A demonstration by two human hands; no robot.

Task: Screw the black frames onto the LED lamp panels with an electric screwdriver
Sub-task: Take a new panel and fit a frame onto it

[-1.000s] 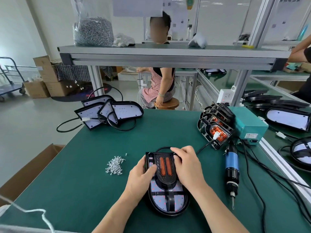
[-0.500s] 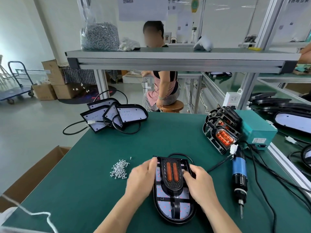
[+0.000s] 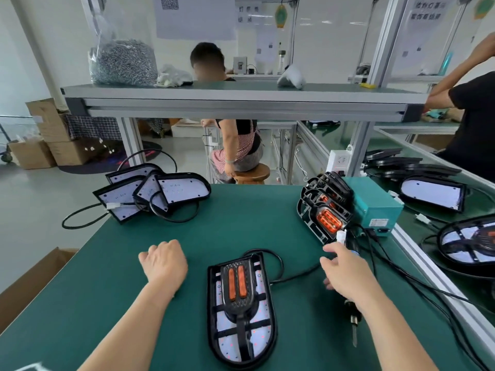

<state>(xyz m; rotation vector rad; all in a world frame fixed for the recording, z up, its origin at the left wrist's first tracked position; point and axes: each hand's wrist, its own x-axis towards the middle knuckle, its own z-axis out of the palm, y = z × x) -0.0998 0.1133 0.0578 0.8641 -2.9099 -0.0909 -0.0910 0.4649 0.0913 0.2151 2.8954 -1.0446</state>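
An LED lamp panel (image 3: pixel 229 345) lies on the green table (image 3: pixel 241 226) in front of me, with a black frame (image 3: pixel 242 307) with two orange lenses laid on it. Neither hand touches it. My left hand (image 3: pixel 164 263) is to its left, knuckles up, fingers curled down onto the spot where the screw pile lies; the screws are hidden under it. My right hand (image 3: pixel 345 273) is to the right, wrapped round the body of the electric screwdriver (image 3: pixel 353 321), whose black nose and bit stick out below my wrist.
More black frames (image 3: pixel 322 207) lean in a stack against a teal power box (image 3: pixel 375 207) at the right. Bare panels (image 3: pixel 160 191) with cables lie at the far left. Cords (image 3: pixel 401 279) trail along the right edge. A cardboard box (image 3: pixel 26 285) stands beside the table's left edge.
Both hands have left the frame and panel. The left went left onto the screw pile; the right went right onto the screwdriver. The camera view also shifted.
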